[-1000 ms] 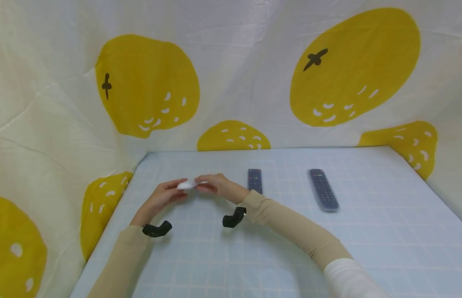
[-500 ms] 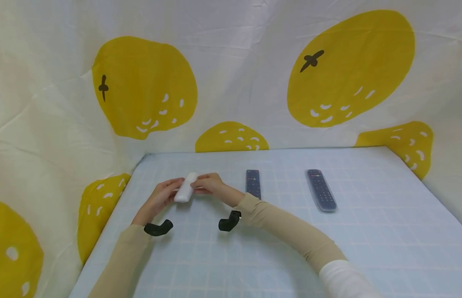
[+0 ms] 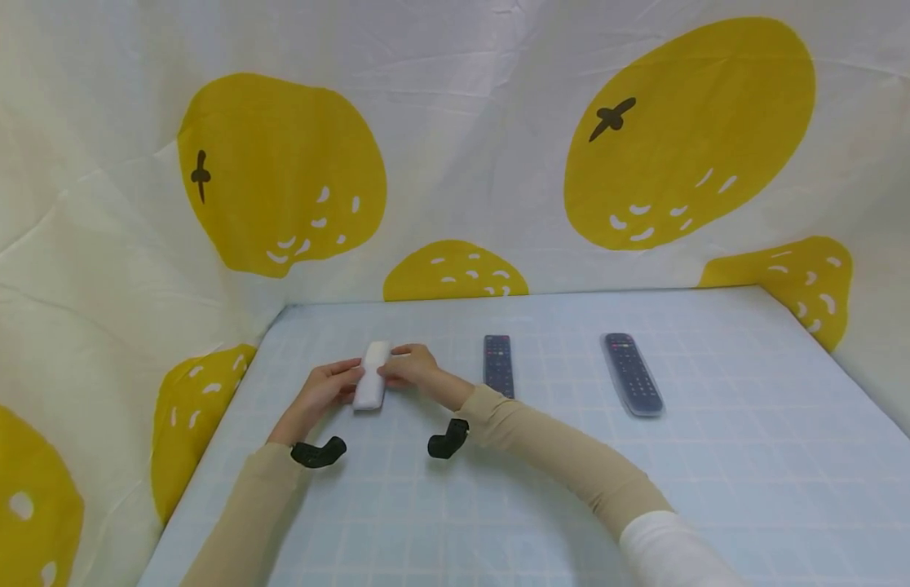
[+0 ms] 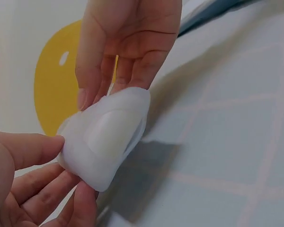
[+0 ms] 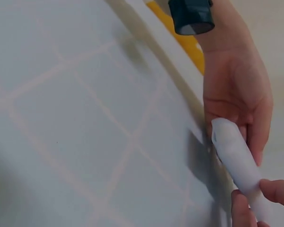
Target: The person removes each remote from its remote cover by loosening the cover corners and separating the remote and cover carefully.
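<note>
A smooth white object (image 3: 371, 377), long and slim like a remote control, lies lengthwise between my two hands, low over the table; no buttons show on it. My left hand (image 3: 324, 397) pinches its left side, thumb on top and fingers beneath, as the left wrist view shows. From the other side my right hand (image 3: 417, 368) pinches it near the middle. In the left wrist view the white object (image 4: 109, 137) appears end-on, with a dark slit along one edge. In the right wrist view its far end (image 5: 232, 142) covers part of my left palm.
On the checked light blue table (image 3: 572, 481) lie two dark remote controls: one (image 3: 498, 365) just beyond my right forearm, the other (image 3: 634, 375) farther right in a clear cover. A white cloth (image 3: 477, 163) printed with yellow fruit hangs behind and at the sides.
The white object has turned from nearly edge-on to broad side up, and now points more straight away from me. Both hands have kept hold of it; the dark remotes have not moved.
</note>
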Available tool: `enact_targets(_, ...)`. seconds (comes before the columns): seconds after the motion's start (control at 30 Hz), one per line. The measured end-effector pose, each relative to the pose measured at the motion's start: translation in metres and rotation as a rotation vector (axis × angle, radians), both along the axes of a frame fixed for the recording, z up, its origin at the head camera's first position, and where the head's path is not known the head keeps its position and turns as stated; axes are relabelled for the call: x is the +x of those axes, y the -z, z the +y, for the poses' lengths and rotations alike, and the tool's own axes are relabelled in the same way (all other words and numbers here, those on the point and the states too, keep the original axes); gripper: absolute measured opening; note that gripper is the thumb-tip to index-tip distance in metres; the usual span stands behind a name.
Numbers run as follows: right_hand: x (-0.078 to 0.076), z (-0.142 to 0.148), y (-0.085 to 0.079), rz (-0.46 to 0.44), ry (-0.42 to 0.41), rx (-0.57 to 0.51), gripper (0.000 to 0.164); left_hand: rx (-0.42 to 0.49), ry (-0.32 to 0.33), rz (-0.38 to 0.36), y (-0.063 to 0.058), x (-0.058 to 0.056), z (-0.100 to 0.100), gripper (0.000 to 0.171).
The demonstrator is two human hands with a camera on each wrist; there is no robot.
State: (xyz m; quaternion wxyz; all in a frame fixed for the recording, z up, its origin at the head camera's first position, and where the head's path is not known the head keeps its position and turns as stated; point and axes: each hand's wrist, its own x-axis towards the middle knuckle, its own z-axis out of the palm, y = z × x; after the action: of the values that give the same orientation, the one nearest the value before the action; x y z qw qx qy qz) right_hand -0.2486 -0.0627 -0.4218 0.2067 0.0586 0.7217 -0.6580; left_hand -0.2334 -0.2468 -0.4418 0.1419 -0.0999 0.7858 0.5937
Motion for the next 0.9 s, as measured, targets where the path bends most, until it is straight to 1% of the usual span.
enact_targets(0.13, 0.0012, -0.0028, 0.0043, 0.040, -0.018, 0.062, 0.052, -0.021, 0.002, 0.010, 0.0037, 0.0009, -0.0009, 0.053)
enact_targets(0.3, 0.0030, -0.0061, 0.0065, 0.061, -0.037, 0.115, 0.049, -0.090, 0.020, 0.037, 0.0063, 0.0018, -0.0018, 0.050)
enact_targets(0.67, 0.0042, -0.0086, 0.0061, 0.059, -0.055, 0.185, 0.047, -0.228, 0.039, 0.070, 0.0009, 0.0032, 0.0028, 0.046)
enact_targets(0.9, 0.0016, -0.0073, 0.0080, 0.077, -0.047, 0.183, 0.048, -0.234, 0.043, 0.088, 0.0004, 0.0014, 0.0040, 0.045)
